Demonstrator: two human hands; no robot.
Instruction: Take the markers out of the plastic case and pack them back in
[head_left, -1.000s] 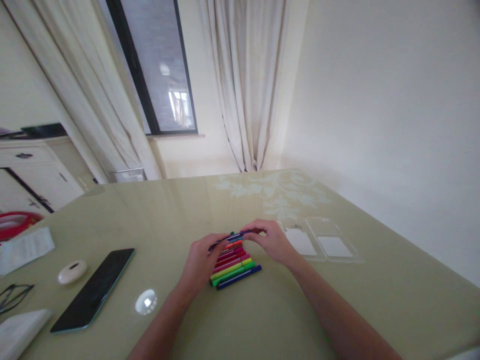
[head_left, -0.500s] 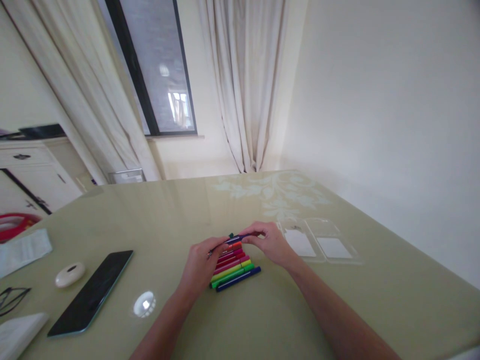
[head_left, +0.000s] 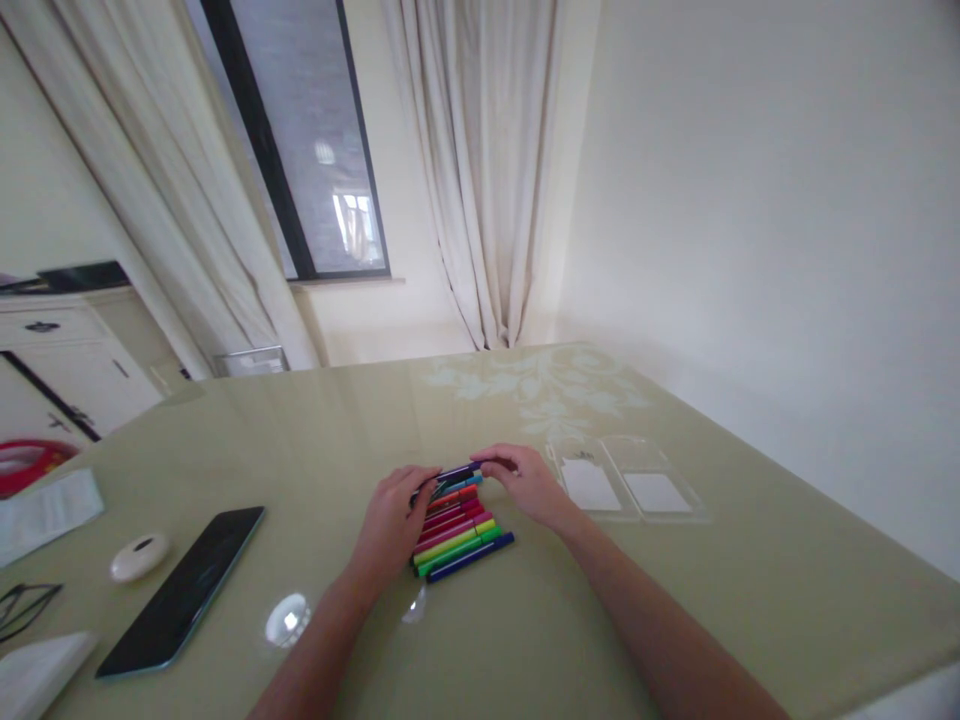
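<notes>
Left hand (head_left: 391, 512) and right hand (head_left: 530, 488) pinch a dark marker (head_left: 458, 471), long axis crosswise, right end angled slightly away

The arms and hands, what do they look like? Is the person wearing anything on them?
The left arm and right arm show no sleeves, and narrow toward the wrists. The left hand and right hand have no gloves. I see no watch or bracelet.
</notes>
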